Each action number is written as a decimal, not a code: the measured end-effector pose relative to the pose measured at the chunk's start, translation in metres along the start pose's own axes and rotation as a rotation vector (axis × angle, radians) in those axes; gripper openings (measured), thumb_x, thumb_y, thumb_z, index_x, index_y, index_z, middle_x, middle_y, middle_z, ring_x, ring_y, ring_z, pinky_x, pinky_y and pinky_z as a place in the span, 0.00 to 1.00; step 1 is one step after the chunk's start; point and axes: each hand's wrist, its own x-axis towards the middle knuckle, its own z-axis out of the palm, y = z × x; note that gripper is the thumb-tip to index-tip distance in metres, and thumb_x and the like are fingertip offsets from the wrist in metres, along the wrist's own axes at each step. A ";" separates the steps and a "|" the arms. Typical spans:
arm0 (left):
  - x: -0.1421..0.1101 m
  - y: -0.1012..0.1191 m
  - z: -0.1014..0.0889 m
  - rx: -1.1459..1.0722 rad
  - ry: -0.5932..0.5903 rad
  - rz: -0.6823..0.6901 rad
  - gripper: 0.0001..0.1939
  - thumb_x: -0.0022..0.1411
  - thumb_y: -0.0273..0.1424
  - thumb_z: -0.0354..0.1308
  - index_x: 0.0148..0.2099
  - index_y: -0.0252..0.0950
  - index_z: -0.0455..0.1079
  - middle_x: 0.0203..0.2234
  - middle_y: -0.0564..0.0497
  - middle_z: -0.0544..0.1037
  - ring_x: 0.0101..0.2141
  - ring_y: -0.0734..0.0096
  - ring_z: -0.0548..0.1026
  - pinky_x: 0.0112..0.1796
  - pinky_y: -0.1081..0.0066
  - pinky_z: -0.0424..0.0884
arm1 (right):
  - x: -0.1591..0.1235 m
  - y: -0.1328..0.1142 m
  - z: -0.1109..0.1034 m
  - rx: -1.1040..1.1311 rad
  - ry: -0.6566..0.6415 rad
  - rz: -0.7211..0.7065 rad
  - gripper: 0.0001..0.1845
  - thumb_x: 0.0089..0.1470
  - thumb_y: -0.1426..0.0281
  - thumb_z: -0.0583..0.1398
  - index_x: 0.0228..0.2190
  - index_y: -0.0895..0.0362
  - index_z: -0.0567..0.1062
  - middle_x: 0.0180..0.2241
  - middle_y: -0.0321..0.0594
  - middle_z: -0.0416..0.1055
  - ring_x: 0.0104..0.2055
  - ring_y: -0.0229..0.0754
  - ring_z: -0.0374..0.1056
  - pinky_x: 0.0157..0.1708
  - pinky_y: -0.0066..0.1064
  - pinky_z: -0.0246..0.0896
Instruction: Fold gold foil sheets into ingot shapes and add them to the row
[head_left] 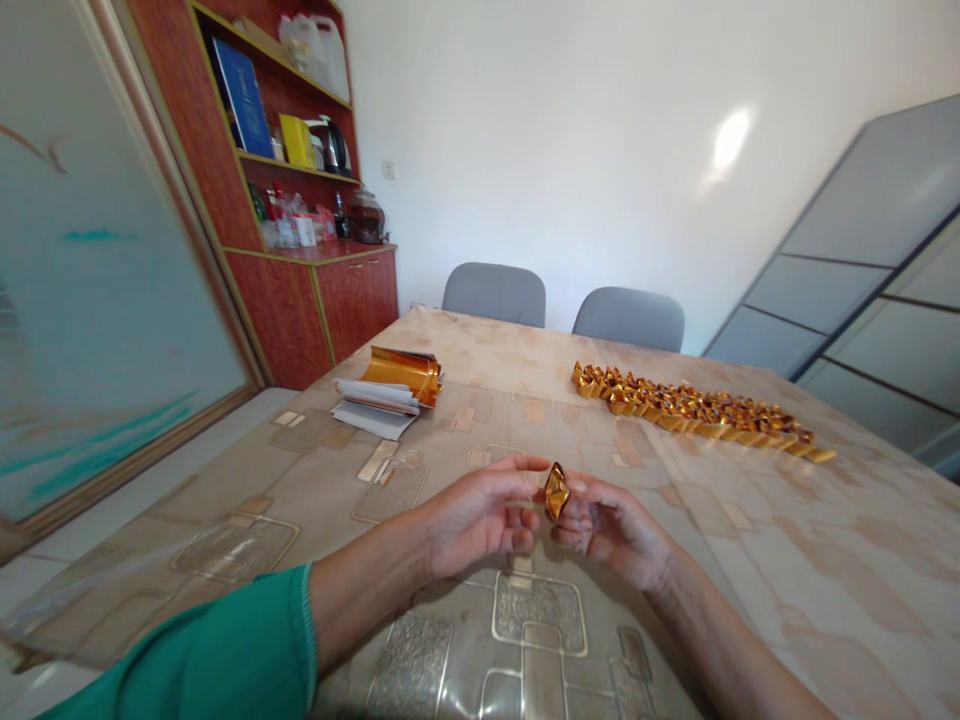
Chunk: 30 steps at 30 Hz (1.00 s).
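As the left hand (480,515) and right hand (615,530) meet above the near side of the table (817,530), the fingers of both curl inward and pinch a small, crumpled gold foil packet (556,491) between them. Neither hand is clenched into a fist. A green sleeve (187,640) covers the left arm up to just below the elbow.

Toward the far side of the table, a long, dense row of similar gold packets (690,410) runs off to the right. Left of the table's center, gold foil sheets (401,375) curl upward on a stack of white paper (375,405). Two gray chairs (493,295) stand beyond the table's far edge, and a red wooden cabinet (300,310), crowded with bottles and a kettle (334,147), stands past its far left corner.
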 end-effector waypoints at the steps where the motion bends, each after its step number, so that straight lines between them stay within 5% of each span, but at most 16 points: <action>1: 0.000 0.001 0.001 0.084 0.015 0.059 0.26 0.50 0.24 0.63 0.52 0.39 0.67 0.39 0.50 0.74 0.27 0.78 0.69 0.30 0.76 0.65 | -0.001 -0.002 0.000 -0.009 -0.004 -0.004 0.16 0.39 0.67 0.72 0.25 0.58 0.71 0.18 0.26 0.51 0.21 0.31 0.41 0.22 0.23 0.43; 5: -0.001 0.001 0.007 0.469 0.018 0.325 0.26 0.47 0.21 0.65 0.50 0.39 0.71 0.38 0.51 0.73 0.30 0.77 0.68 0.32 0.76 0.63 | -0.003 -0.004 0.003 -0.069 -0.009 -0.013 0.17 0.39 0.64 0.72 0.25 0.58 0.71 0.18 0.26 0.51 0.21 0.31 0.41 0.22 0.24 0.43; 9: 0.003 -0.004 0.007 0.568 0.039 0.435 0.18 0.50 0.25 0.66 0.45 0.37 0.70 0.31 0.53 0.74 0.31 0.72 0.71 0.34 0.73 0.66 | -0.003 -0.002 0.008 -0.146 0.037 -0.086 0.16 0.44 0.62 0.71 0.26 0.59 0.73 0.19 0.29 0.54 0.21 0.32 0.45 0.22 0.25 0.45; 14: 0.005 -0.007 0.006 0.553 0.175 0.537 0.16 0.52 0.27 0.65 0.43 0.36 0.68 0.33 0.51 0.77 0.34 0.69 0.75 0.36 0.71 0.68 | -0.011 0.000 0.018 -0.587 0.173 -0.537 0.12 0.57 0.58 0.63 0.36 0.54 0.75 0.33 0.38 0.68 0.33 0.40 0.60 0.33 0.29 0.57; 17: 0.004 -0.006 0.007 0.529 0.202 0.566 0.14 0.53 0.28 0.65 0.42 0.36 0.68 0.35 0.51 0.77 0.34 0.69 0.75 0.36 0.72 0.68 | -0.016 0.000 0.023 -0.962 0.169 -0.793 0.13 0.61 0.61 0.59 0.47 0.51 0.70 0.42 0.42 0.69 0.42 0.45 0.65 0.41 0.35 0.61; 20: 0.003 -0.006 0.006 0.525 0.205 0.571 0.11 0.55 0.28 0.64 0.42 0.36 0.69 0.35 0.51 0.76 0.34 0.70 0.74 0.36 0.72 0.68 | -0.016 0.001 0.027 -1.168 0.143 -0.905 0.13 0.60 0.70 0.59 0.46 0.51 0.67 0.43 0.43 0.68 0.42 0.45 0.65 0.41 0.36 0.62; 25: 0.005 -0.008 0.004 0.585 0.286 0.586 0.15 0.54 0.29 0.65 0.45 0.37 0.73 0.37 0.50 0.75 0.31 0.73 0.72 0.34 0.73 0.67 | -0.012 0.002 0.028 -1.312 0.174 -1.013 0.10 0.59 0.78 0.56 0.41 0.52 0.68 0.38 0.40 0.68 0.40 0.44 0.65 0.39 0.34 0.61; 30: 0.010 -0.013 -0.003 0.474 0.246 0.469 0.22 0.55 0.35 0.65 0.52 0.35 0.70 0.30 0.53 0.74 0.24 0.76 0.70 0.28 0.73 0.65 | -0.012 0.002 0.028 -1.381 0.183 -1.071 0.12 0.60 0.79 0.55 0.41 0.51 0.68 0.37 0.39 0.69 0.39 0.43 0.66 0.39 0.33 0.61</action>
